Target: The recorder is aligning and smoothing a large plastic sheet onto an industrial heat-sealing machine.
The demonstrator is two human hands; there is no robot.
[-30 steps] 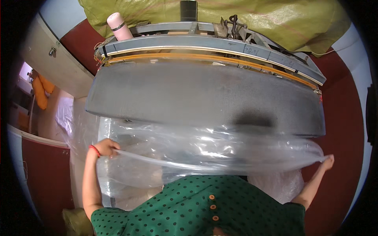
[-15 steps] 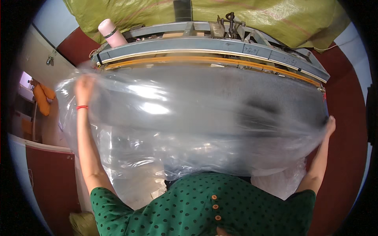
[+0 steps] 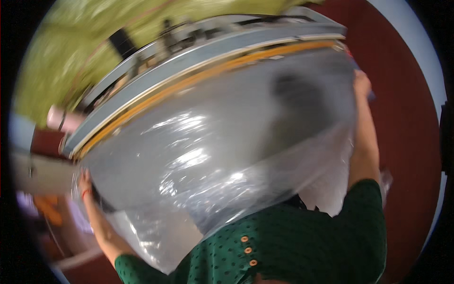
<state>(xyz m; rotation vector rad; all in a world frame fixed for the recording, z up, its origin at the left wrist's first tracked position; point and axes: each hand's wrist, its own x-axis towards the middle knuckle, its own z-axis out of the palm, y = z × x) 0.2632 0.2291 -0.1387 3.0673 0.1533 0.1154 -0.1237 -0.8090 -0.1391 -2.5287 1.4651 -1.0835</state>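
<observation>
A wide sheet of clear plastic film stretches over the grey work surface between my arms, and its near part drapes down against my front. My left hand, with a red band at the wrist, is closed on the film's left edge, by the near end of the orange strip. At the right end of the surface, my right hand grips the film's other edge; its fingers are partly hidden and blurred. Along the far side of the film runs an orange strip under a long grey metal bar.
A pink bottle lies tilted at the left end of the metal frame. Yellow-green woven sheeting hangs behind it. Dark metal fittings stick up from the frame. Dark red floor or wall shows to the right.
The view has turned, so the frame now slants up to the right. My right hand has moved up to the frame's right end; my left hand is lower and nearer, both keeping the film.
</observation>
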